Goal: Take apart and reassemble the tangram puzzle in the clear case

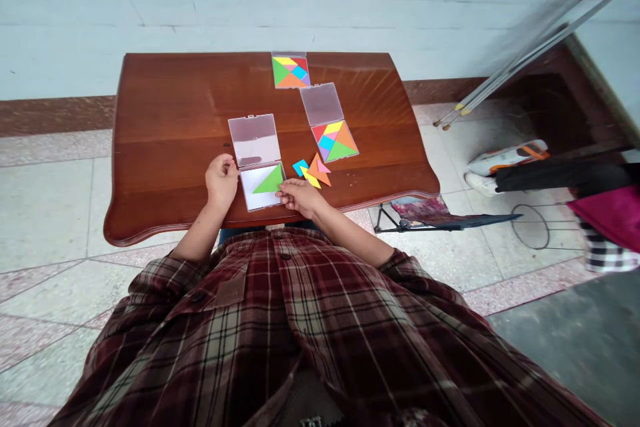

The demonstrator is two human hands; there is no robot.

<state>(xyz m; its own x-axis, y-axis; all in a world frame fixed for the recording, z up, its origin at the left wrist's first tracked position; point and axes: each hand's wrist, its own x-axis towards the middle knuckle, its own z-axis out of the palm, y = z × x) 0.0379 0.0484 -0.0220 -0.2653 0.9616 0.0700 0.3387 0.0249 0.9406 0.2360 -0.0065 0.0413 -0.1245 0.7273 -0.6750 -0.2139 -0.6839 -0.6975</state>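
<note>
An open clear tangram case (254,202) lies before me with its lid (256,137) folded back and a white bottom showing. Over that bottom is a large green triangle (270,179). My right hand (303,199) pinches the triangle's right corner between thumb and fingers. At the case's left edge, close to the hinge, my left hand (222,180) is closed with fingertips together; whatever they grip, if anything, is hidden. Beside my right hand lies a loose heap of tangram pieces: a blue one (301,167), a yellow one (311,177), a pink one (323,166) and orange ones (318,167).
Two filled tangram cases, one at the back edge (291,73) and one open at right (335,141), lie on the brown wooden table (170,127). Right of the table are a folding stool (420,212), crutches (500,83) and another person's leg (540,177). A wall stands behind.
</note>
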